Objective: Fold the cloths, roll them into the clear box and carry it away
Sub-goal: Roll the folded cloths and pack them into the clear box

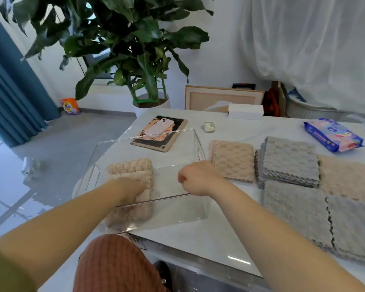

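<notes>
pink rolls point(131, 167) at clear box's point(148, 134) left wall; right half free
my left hand point(133, 187) on them, grip unclear; right hand point(198, 178) curled, empty

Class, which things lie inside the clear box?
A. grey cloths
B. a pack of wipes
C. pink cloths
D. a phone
C: pink cloths lie at the left end of the clear box, with the left hand on them.

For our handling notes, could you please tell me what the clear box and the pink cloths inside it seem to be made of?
Clear box: rigid transparent plastic, probably acrylic; glossy, with bright straight edges. Pink cloths: soft plush fabric, perhaps microfibre; matte, bumpy pile.
</notes>
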Demonstrator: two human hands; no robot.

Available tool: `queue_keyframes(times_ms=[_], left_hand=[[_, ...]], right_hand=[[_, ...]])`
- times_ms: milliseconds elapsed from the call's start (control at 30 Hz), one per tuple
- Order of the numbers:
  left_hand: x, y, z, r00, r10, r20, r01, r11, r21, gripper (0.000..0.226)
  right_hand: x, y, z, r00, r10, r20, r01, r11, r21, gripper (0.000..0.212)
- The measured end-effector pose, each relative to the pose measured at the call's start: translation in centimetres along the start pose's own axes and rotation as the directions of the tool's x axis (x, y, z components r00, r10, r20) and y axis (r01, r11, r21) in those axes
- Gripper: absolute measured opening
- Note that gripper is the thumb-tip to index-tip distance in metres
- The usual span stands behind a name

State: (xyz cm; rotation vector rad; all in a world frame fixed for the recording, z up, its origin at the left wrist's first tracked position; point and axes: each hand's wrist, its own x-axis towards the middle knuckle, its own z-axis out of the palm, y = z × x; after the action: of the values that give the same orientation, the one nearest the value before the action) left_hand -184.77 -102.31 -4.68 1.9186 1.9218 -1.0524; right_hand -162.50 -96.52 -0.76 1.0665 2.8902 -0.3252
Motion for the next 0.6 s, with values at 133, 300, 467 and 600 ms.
queue_keyframes(times_ms=[133, 300, 467, 600], left_hand=[[-0.3, -1.9, -0.1, 0.998, 0.049, 0.038, -0.038, 0.965, -0.260, 0.040], [-0.7, -3.5, 1.1, 0.999, -0.030, 0.019, 0.035, 0.957, -0.287, 0.047], [-1.2, -3.5, 1.3, 0.991, -0.058, -0.122, 0.057, 0.998, -0.012, 0.053], [-1.9, -3.6, 1.7, 0.999, -0.029, -0.034, 0.030, 0.999, 0.024, 0.048]], right_hand=[[0.2, -0.1, 0.2, 1.000, 0.004, -0.016, -0.005, 0.998, -0.061, 0.033], [0.3, -0.1, 0.4, 1.000, 0.007, -0.013, -0.008, 0.998, -0.069, 0.031], [0.4, 0.0, 0.5, 1.000, 0.004, -0.010, -0.004, 0.998, -0.058, 0.031], [0.5, 0.0, 0.6, 1.000, 0.014, 0.000, -0.014, 0.999, -0.039, 0.031]])
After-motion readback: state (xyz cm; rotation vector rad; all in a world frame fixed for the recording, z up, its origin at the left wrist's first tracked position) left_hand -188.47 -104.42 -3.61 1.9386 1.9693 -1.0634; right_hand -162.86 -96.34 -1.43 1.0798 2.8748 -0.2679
